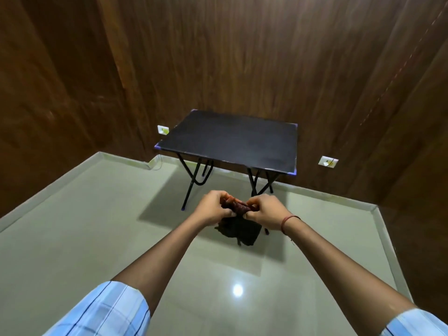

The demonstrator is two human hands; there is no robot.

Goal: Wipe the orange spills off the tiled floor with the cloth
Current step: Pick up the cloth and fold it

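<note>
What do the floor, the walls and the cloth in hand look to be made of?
Floor: glossy glazed tile, judging by the mirrored lamp glare. Walls: wood-grain panelling, perhaps laminate; streaky brown grain. Cloth: dark, soft fabric, bunched and drooping limply between the left hand and right hand.

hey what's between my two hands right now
A dark cloth, bunched between the left hand and right hand, its lower part hanging below them. The head view shows this.
</note>
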